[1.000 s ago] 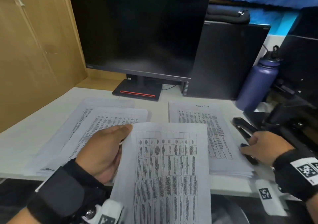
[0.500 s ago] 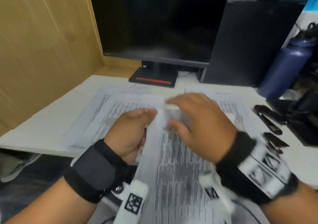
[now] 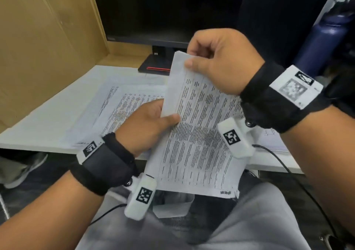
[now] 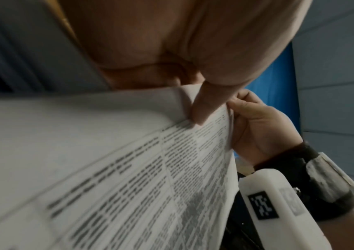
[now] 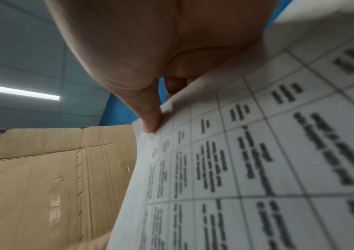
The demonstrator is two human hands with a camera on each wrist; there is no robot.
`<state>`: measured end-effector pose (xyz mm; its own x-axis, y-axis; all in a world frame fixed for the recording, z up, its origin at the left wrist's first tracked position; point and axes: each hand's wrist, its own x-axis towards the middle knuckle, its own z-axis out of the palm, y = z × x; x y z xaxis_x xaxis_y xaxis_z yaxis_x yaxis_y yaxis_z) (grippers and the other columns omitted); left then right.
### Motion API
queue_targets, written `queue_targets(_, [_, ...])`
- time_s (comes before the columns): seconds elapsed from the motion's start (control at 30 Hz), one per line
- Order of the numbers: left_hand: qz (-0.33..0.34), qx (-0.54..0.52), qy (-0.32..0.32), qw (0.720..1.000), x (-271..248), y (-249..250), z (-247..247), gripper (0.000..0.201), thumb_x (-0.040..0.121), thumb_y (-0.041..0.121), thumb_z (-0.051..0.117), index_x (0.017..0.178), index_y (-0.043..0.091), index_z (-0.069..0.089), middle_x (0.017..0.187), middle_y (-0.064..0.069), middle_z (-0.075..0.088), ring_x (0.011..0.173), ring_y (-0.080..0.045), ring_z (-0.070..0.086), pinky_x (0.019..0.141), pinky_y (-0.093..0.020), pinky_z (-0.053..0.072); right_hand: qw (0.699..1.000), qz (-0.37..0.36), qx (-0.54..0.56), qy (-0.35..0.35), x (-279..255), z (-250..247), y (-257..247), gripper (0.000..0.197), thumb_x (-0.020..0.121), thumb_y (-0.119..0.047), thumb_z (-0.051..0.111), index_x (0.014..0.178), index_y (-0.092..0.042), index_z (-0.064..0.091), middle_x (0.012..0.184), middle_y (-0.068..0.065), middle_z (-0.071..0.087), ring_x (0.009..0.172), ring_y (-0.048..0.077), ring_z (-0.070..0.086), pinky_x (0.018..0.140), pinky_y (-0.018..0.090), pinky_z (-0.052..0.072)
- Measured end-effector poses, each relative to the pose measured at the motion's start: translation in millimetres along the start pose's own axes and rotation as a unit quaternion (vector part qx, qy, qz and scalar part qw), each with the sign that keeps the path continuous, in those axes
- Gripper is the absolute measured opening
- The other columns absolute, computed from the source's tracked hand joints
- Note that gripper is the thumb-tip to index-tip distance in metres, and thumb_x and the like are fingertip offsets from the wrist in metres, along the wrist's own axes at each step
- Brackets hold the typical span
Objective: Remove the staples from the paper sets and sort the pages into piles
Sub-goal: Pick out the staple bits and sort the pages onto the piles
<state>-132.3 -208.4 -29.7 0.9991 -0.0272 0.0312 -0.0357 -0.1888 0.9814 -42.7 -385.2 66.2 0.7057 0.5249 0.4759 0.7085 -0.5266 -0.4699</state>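
A printed paper set [image 3: 197,140] with table text is held up off the desk, above my lap. My left hand [image 3: 153,121] grips its left edge, thumb across the front; the left wrist view has that thumb on the paper set [image 4: 128,169]. My right hand [image 3: 217,61] pinches the set's top corner between thumb and curled fingers, which also shows in the right wrist view on the paper set [image 5: 246,160]. No staple is visible. A pile of printed pages [image 3: 123,103] lies on the white desk [image 3: 48,130] behind my left hand.
A dark monitor [image 3: 165,13] on a red-striped stand [image 3: 155,68] stands at the back. A brown cardboard panel [image 3: 48,38] closes the left side. A purple bottle [image 3: 322,38] is at the far right. More pages [image 3: 272,142] lie at the desk's right edge.
My right hand left the black tool at the right, came over to the paper set and now pinches its top corner. The set has been lifted and tilted toward me.
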Motion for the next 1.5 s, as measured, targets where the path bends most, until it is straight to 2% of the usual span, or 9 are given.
queue_targets(0.33, [0.007,-0.002,0.057,0.998,-1.4,0.0,-0.7,0.021,0.102,0.013,0.06,0.113,0.021,0.076,0.111,0.001,0.08,0.105,-0.022,0.076,0.101,-0.051,0.055,0.997,-0.002,-0.073,0.029,-2.0,-8.2,-0.2,0.006,0.095,-0.034,0.061,0.096,-0.029,0.064,0.082,-0.014,0.065,0.078,0.003,0.06,0.075,0.031,0.053])
queue_targets(0.47, [-0.024,-0.079,0.106,0.991,-0.2,1.2,-11.4,0.022,0.1,0.01,0.061,0.11,0.02,0.078,0.113,-0.004,0.079,0.107,-0.027,0.075,0.104,-0.055,0.052,0.975,0.131,-0.152,0.093,-26.4,-18.7,32.0,0.059,0.076,-0.057,0.07,0.127,-0.038,0.049,0.125,-0.01,0.058,0.12,0.02,0.053,0.102,0.051,0.043])
queue_targets(0.6, [-0.027,-0.188,0.122,0.974,0.1,12.6,-15.4,0.022,0.097,0.007,0.063,0.115,0.009,0.074,0.111,-0.014,0.079,0.105,-0.036,0.075,0.097,-0.052,0.056,0.945,0.254,0.191,0.078,-69.7,-10.1,42.1,0.057,0.072,-0.045,0.082,0.12,-0.025,0.059,0.108,-0.011,0.073,0.099,0.009,0.07,0.085,0.037,0.055])
queue_targets(0.67, [-0.014,-0.204,0.118,0.972,-1.1,17.8,-9.3,0.027,0.093,0.012,0.066,0.119,0.007,0.072,0.113,-0.015,0.078,0.106,-0.037,0.074,0.097,-0.052,0.056,0.894,0.279,0.341,0.075,-86.6,-2.4,47.6,0.048,0.07,-0.031,0.084,0.114,-0.018,0.07,0.106,-0.002,0.077,0.095,0.02,0.075,0.087,0.046,0.056])
queue_targets(0.83, [0.019,-0.211,0.142,0.967,-1.8,26.2,1.7,0.031,0.096,0.044,0.064,0.115,0.024,0.078,0.119,-0.004,0.077,0.114,-0.026,0.072,0.109,-0.049,0.047,0.82,0.288,0.46,0.182,-96.0,-11.3,59.4,0.046,0.064,-0.013,0.081,0.11,-0.008,0.073,0.105,0.014,0.076,0.094,0.037,0.074,0.092,0.057,0.053])
queue_targets(0.93, [0.024,-0.204,0.149,0.967,2.2,31.1,4.7,0.027,0.1,0.035,0.057,0.111,0.025,0.079,0.116,-0.006,0.078,0.114,-0.027,0.072,0.111,-0.052,0.045,0.787,0.304,0.503,0.186,-96.3,-22.5,62.9,0.043,0.067,-0.002,0.071,0.11,-0.006,0.072,0.103,0.017,0.076,0.092,0.04,0.074,0.08,0.059,0.056])
queue_targets(1.1, [0.026,-0.181,0.154,0.971,7.7,47.3,25.4,0.029,0.103,0.032,0.054,0.102,0.025,0.082,0.106,-0.005,0.081,0.104,-0.026,0.076,0.105,-0.053,0.051,0.78,0.307,0.505,0.205,-99.4,-27.6,66.6,0.043,0.065,-0.005,0.074,0.108,-0.007,0.073,0.104,0.016,0.076,0.092,0.039,0.074,0.09,0.059,0.053])
queue_targets(1.23, [0.068,-0.164,0.182,0.967,17.2,69.1,33.9,0.036,0.091,0.052,0.068,0.107,0.022,0.08,0.109,-0.005,0.08,0.104,-0.029,0.076,0.101,-0.056,0.053,0.831,0.259,0.421,0.256,-96.5,-42.7,63.2,0.042,0.073,-0.019,0.078,0.115,-0.016,0.073,0.112,0.0,0.076,0.1,0.027,0.073,0.095,0.053,0.053])
queue_targets(1.5, [0.143,-0.008,0.213,0.966,32.3,79.1,46.9,0.056,0.086,0.072,0.036,0.124,0.035,0.053,0.107,0.028,0.066,0.09,0.026,0.059,0.076,-0.002,0.045,0.829,0.2,0.42,0.311,-92.0,-38.5,71.1,0.032,0.082,-0.017,0.073,0.113,-0.019,0.072,0.117,-0.001,0.074,0.112,0.02,0.069,0.102,0.047,0.049])
